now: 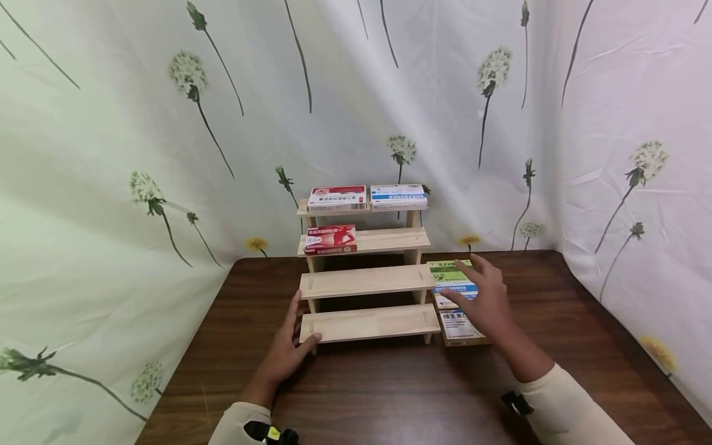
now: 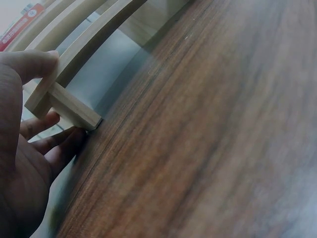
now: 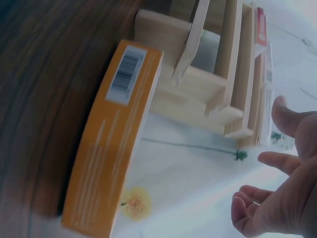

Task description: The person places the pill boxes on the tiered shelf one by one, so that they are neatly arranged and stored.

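Observation:
A stepped wooden rack point(image 1: 367, 281) with several shelves stands on the table. My left hand point(image 1: 286, 352) holds the left end of its lowest shelf, the thumb on the shelf's edge and the fingers around the end by the leg point(image 2: 74, 106). To the rack's right, my right hand point(image 1: 489, 303) hovers with fingers spread and nothing in them. Below it lie medicine boxes: a green and yellow one point(image 1: 442, 269), a blue and white one point(image 1: 445, 298), and nearest me a white one point(image 1: 458, 326) whose orange side point(image 3: 109, 148) shows in the right wrist view.
On the top shelf sit a red and white box point(image 1: 337, 198) and a blue and white box point(image 1: 398, 196). A red box point(image 1: 330, 239) lies at the left of the second shelf. Dandelion-print cloth point(image 1: 345, 80) hangs behind and beside the dark wooden table point(image 1: 361, 395).

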Motion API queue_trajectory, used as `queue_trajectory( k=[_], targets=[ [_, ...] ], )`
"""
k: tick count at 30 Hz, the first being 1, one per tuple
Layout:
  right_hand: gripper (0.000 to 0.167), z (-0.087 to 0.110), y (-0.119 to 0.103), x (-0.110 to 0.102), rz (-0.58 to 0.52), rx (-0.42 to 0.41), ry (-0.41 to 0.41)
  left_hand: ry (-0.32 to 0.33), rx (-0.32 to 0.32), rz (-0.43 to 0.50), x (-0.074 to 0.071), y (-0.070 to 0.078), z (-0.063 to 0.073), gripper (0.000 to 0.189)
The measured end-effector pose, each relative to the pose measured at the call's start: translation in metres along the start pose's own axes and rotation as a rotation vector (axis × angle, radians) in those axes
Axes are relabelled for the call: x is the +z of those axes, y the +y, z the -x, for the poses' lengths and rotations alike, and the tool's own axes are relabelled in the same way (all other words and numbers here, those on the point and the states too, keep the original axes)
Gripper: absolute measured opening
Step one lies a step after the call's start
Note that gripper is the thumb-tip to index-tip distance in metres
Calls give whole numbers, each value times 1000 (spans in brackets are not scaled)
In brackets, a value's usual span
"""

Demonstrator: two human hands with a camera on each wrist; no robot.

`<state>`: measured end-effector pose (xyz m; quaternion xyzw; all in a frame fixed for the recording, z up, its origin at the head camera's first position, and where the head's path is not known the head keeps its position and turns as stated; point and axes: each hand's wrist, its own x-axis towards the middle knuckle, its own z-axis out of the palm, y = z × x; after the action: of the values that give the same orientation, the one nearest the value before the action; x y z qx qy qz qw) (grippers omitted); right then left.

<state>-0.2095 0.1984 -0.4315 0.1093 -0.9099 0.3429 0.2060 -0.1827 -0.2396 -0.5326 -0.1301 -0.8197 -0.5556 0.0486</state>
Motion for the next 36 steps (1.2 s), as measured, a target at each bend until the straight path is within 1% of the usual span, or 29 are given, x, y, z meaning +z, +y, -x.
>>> queue_trajectory(
  k=[6, 12, 17, 22, 24, 29, 36],
  targets=[
    [70, 6, 16, -15, 6, 27, -94, 0, 5, -13, -1, -1, -1, 105],
    [74, 12, 33, -33, 11, 87, -192, 2, 5, -35, 1, 1, -1, 105],
    [78, 15, 52, -44, -7, 113, -279, 4, 17, -23, 0, 2, -2, 104],
    [87, 16, 69, -47, -49, 160, -390, 3, 12, -21, -2, 4, -1, 105],
    [90, 16, 75, -47, -75, 172, -422, 4, 4, -17, -2, 5, -1, 105],
    [91, 17, 88, -48, -129, 193, -467, 1, -7, -13, -2, 7, 1, 105],
    [92, 19, 102, -50, -175, 210, -517, -1, 1, -15, -2, 7, 2, 105]
  ],
)
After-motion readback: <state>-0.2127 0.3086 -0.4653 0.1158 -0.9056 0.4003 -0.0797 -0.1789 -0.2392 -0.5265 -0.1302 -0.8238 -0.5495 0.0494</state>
